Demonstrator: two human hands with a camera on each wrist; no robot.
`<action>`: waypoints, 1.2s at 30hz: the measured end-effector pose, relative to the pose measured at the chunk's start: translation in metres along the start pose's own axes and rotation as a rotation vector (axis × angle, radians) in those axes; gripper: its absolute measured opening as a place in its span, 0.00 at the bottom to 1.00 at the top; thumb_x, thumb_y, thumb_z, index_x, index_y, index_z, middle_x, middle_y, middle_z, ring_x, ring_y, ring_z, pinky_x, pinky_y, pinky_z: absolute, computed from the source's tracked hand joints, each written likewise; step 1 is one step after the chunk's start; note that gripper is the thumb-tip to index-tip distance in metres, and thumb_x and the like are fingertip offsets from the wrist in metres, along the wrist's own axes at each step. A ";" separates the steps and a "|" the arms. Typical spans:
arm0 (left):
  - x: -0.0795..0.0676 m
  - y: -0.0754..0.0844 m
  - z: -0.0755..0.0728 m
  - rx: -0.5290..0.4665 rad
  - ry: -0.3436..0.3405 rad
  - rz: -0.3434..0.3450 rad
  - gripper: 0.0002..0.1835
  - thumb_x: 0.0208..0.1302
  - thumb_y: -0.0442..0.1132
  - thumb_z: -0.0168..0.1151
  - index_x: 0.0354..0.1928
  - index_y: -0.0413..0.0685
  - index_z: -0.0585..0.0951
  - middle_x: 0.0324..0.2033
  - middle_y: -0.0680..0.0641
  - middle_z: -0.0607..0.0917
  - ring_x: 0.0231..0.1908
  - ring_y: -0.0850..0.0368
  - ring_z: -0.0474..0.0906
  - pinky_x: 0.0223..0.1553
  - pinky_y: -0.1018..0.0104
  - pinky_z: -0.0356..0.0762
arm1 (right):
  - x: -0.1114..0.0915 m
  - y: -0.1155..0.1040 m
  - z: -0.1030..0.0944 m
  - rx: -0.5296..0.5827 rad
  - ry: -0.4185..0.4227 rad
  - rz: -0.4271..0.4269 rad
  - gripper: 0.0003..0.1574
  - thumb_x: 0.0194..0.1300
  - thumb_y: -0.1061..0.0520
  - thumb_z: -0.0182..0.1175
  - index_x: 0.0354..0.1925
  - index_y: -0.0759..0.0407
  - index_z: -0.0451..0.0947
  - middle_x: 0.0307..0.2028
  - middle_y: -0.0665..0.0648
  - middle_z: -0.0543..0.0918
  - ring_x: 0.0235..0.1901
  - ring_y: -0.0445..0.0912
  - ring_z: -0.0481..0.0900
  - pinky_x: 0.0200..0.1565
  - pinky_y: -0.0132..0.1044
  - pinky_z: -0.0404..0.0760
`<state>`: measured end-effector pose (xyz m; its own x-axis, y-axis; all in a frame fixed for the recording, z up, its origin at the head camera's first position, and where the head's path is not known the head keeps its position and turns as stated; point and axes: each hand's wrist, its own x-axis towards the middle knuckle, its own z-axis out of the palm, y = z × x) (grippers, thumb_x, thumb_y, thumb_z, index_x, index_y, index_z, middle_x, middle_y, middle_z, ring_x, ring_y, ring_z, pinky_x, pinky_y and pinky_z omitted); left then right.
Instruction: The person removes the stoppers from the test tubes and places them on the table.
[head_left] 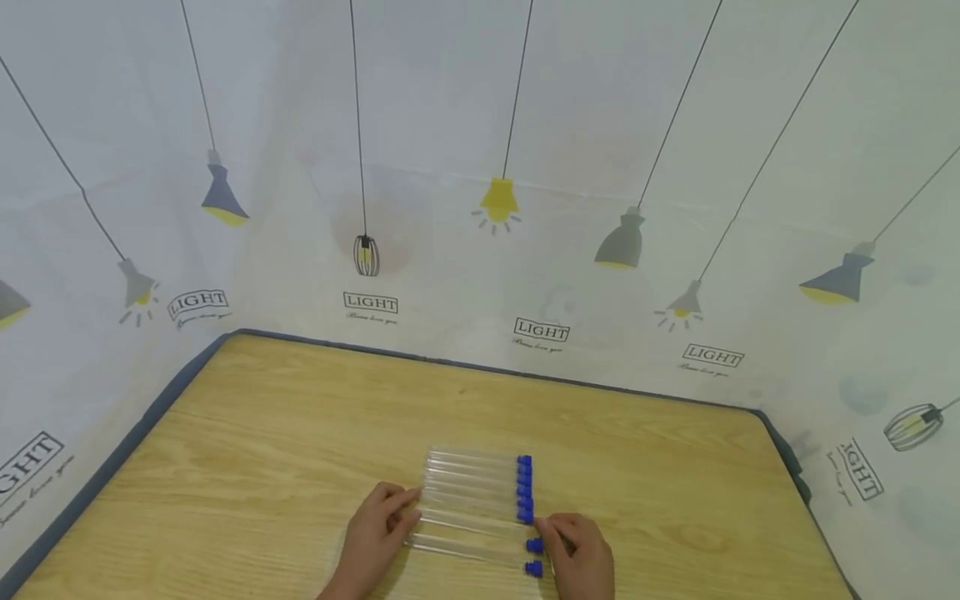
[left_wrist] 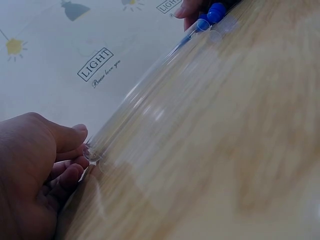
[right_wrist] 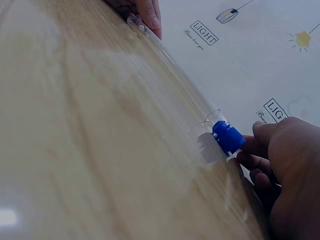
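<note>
Several clear tubes (head_left: 472, 490) with blue caps (head_left: 525, 477) lie side by side in a row on the wooden table, caps on the right. Two tubes nearer the front edge lie slightly apart from the packed group; one is the front tube (head_left: 465, 550). My left hand (head_left: 375, 529) touches the rounded left ends, thumb and fingers right at a tube end (left_wrist: 91, 154) in the left wrist view. At the other side, my right hand (head_left: 581, 550) has a fingertip against a blue cap (right_wrist: 229, 138), its other fingers loosely bent.
The wooden table (head_left: 262, 467) has a dark edge strip (head_left: 427, 359) along the back and sides. Behind it hangs a white curtain (head_left: 450, 275) printed with lamps and the word LIGHT, which also runs along both sides.
</note>
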<state>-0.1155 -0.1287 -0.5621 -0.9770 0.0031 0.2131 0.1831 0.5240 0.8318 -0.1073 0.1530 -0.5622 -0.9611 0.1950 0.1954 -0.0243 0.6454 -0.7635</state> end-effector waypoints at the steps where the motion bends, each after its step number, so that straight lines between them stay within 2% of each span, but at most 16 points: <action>1: 0.000 0.000 0.000 0.002 -0.001 -0.003 0.13 0.60 0.37 0.67 0.47 0.43 0.84 0.35 0.55 0.75 0.27 0.67 0.69 0.28 0.72 0.73 | 0.000 0.000 0.000 0.000 -0.005 0.005 0.12 0.61 0.42 0.65 0.27 0.46 0.87 0.29 0.39 0.79 0.30 0.38 0.74 0.31 0.32 0.74; 5: 0.000 0.000 0.000 -0.005 -0.004 -0.013 0.13 0.60 0.36 0.67 0.47 0.42 0.84 0.35 0.55 0.75 0.28 0.67 0.69 0.28 0.72 0.73 | -0.001 0.000 0.000 0.006 -0.034 0.031 0.15 0.62 0.40 0.63 0.28 0.46 0.87 0.30 0.41 0.79 0.30 0.38 0.74 0.30 0.32 0.74; 9: 0.000 0.000 0.000 -0.018 0.008 -0.016 0.13 0.59 0.35 0.68 0.46 0.43 0.84 0.35 0.56 0.76 0.27 0.66 0.69 0.28 0.72 0.73 | 0.000 0.001 0.001 0.014 -0.030 0.032 0.16 0.62 0.39 0.63 0.27 0.45 0.87 0.30 0.41 0.79 0.30 0.38 0.74 0.30 0.31 0.74; 13: -0.001 0.001 0.000 -0.081 0.024 -0.016 0.13 0.59 0.33 0.67 0.47 0.42 0.84 0.35 0.55 0.76 0.26 0.66 0.68 0.25 0.73 0.72 | 0.000 0.001 0.001 0.046 -0.017 0.021 0.14 0.62 0.40 0.63 0.27 0.44 0.86 0.30 0.41 0.79 0.30 0.38 0.74 0.29 0.31 0.74; 16: -0.001 0.002 0.000 -0.133 0.038 0.010 0.13 0.60 0.30 0.66 0.48 0.40 0.83 0.36 0.53 0.76 0.25 0.67 0.67 0.24 0.73 0.71 | -0.001 0.000 0.000 0.096 0.004 0.018 0.11 0.62 0.43 0.65 0.26 0.44 0.86 0.30 0.41 0.79 0.30 0.38 0.74 0.30 0.31 0.75; 19: -0.002 0.004 0.002 -0.172 0.087 0.065 0.14 0.58 0.27 0.65 0.47 0.39 0.83 0.36 0.52 0.77 0.24 0.67 0.66 0.22 0.73 0.70 | -0.002 -0.001 0.000 0.145 0.029 0.021 0.09 0.61 0.45 0.66 0.27 0.45 0.86 0.31 0.42 0.80 0.31 0.38 0.75 0.31 0.31 0.77; 23: -0.003 0.018 -0.003 -0.199 0.146 0.163 0.14 0.55 0.22 0.64 0.45 0.34 0.83 0.35 0.47 0.79 0.24 0.63 0.69 0.21 0.73 0.71 | -0.003 -0.002 0.001 0.215 0.098 -0.059 0.05 0.60 0.53 0.67 0.28 0.48 0.87 0.31 0.42 0.80 0.32 0.39 0.77 0.30 0.30 0.78; 27: -0.005 0.031 -0.011 -0.210 0.155 0.243 0.13 0.57 0.20 0.62 0.45 0.31 0.81 0.35 0.42 0.81 0.26 0.58 0.74 0.22 0.73 0.74 | -0.004 -0.003 0.002 0.323 0.155 -0.178 0.06 0.59 0.63 0.67 0.30 0.52 0.87 0.31 0.47 0.81 0.32 0.40 0.78 0.29 0.29 0.79; 32: -0.006 0.032 -0.012 -0.273 0.175 0.247 0.14 0.57 0.19 0.61 0.46 0.32 0.81 0.37 0.41 0.83 0.31 0.52 0.80 0.29 0.70 0.80 | -0.005 -0.005 0.002 0.457 0.139 -0.233 0.06 0.60 0.68 0.65 0.32 0.59 0.86 0.33 0.56 0.81 0.32 0.43 0.78 0.28 0.31 0.80; 36: -0.007 0.030 -0.011 -0.360 0.185 0.243 0.13 0.57 0.19 0.60 0.45 0.30 0.81 0.36 0.40 0.84 0.36 0.48 0.82 0.37 0.70 0.81 | -0.006 -0.006 0.000 0.512 0.094 -0.247 0.07 0.59 0.70 0.64 0.34 0.61 0.85 0.35 0.58 0.80 0.32 0.44 0.78 0.28 0.32 0.80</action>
<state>-0.1018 -0.1227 -0.5330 -0.8712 -0.0798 0.4843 0.4624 0.1980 0.8643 -0.1015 0.1481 -0.5592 -0.8822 0.1637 0.4414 -0.3973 0.2443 -0.8846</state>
